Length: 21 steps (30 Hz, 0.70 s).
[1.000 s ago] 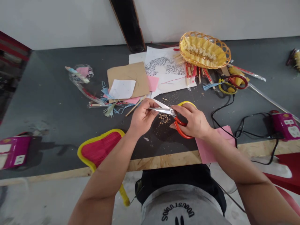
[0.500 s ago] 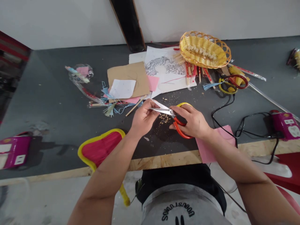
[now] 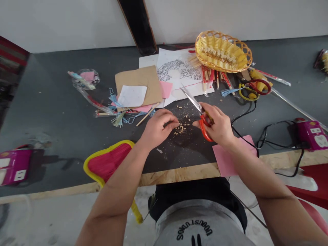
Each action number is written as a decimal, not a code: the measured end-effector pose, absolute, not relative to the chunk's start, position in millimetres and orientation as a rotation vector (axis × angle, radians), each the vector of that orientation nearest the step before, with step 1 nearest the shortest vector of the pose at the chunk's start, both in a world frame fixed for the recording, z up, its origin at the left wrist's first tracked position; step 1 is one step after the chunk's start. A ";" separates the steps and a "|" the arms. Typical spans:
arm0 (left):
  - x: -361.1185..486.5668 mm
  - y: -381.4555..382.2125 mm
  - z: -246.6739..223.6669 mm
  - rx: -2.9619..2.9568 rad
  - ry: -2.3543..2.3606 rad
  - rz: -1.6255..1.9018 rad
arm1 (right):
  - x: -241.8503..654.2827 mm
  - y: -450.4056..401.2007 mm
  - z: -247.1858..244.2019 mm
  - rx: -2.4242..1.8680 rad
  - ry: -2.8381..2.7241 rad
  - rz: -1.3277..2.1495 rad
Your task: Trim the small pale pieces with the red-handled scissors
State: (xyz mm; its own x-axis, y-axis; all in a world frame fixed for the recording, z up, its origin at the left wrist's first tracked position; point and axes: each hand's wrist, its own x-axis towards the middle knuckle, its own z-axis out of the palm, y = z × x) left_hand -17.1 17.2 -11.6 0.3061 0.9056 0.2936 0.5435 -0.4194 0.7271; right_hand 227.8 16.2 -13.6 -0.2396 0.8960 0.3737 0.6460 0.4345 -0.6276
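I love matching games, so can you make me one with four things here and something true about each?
1. Wicker basket
2. Brown sheet
3. Tiny tan bits
4. Silver-bladed scissors

A. Held in the right hand
B. Has a small white paper on top
C. Yellow, with a loopy rim
D. Scattered on the dark table

Right pairs: 1-C, 2-B, 3-D, 4-A

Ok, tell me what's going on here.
Someone's right hand is holding scissors, blades nearly closed and pointing away over the table. The left hand has its fingers pinched together beside a scatter of small tan bits; I can't tell if anything is between them. Farther back sit a basket, a dragon drawing and a second pair of scissors, untouched.
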 end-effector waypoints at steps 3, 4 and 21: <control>-19.7 19.7 -17.4 2.278 1.254 0.789 | 231.4 21.4 -16.4 -1.311 -1.934 0.465; -20.2 20.2 -19.5 2.318 1.235 0.767 | 231.5 22.2 -17.4 -1.317 -1.929 0.479; -22.0 20.3 -23.2 2.400 1.390 0.567 | 227.3 22.9 -21.3 -1.307 -1.962 0.561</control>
State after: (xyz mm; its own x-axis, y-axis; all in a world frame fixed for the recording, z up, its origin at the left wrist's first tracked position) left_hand -22.0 20.3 -23.2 0.4512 0.8738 0.1812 0.7514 -0.4815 0.4511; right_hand 227.3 22.9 -21.3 -0.2431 0.9178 0.3140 0.6134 0.3962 -0.6832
